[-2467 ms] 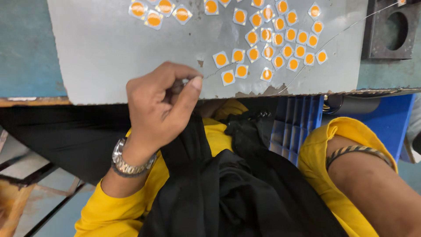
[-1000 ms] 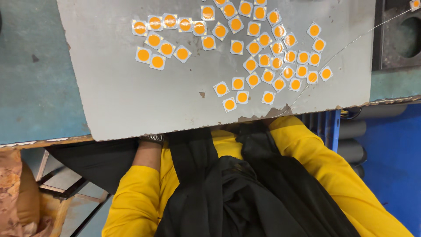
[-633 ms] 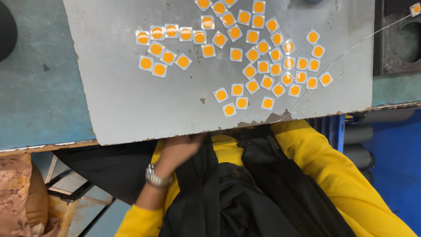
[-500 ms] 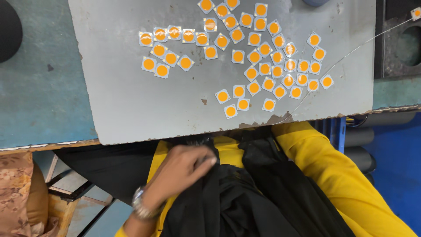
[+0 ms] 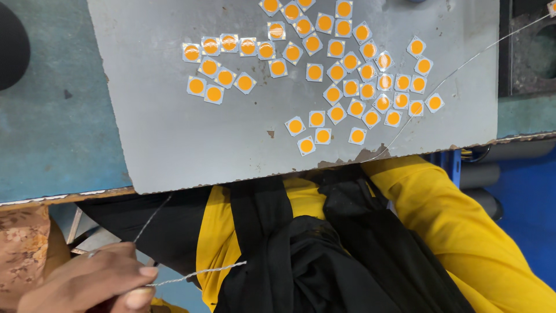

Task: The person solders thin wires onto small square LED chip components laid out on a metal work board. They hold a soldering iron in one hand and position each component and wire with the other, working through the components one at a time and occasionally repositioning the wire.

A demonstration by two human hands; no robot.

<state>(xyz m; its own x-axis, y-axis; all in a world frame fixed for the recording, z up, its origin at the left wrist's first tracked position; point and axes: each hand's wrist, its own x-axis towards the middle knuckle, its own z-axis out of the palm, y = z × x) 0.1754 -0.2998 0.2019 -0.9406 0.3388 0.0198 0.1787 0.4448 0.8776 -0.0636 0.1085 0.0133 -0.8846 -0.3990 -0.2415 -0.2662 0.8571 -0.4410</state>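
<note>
My left hand is at the bottom left corner, below the table edge, with thumb and fingers pinched on a thin silvery wire. One strand runs right toward my lap; another rises toward the table's underside. My right hand is out of sight. Above lies a grey metal plate carrying several small white square chips with orange round centres, clustered at its top and right. A second length of thin wire crosses the plate's right side diagonally.
The plate rests on a teal table. My lap shows a yellow garment and a black cloth. A dark metal fixture sits at the top right, blue surfaces lower right, brown patterned fabric at left.
My left hand has dropped from the black cloth on my lap to the lower left corner and now pinches the thin wire. The view has shifted slightly.
</note>
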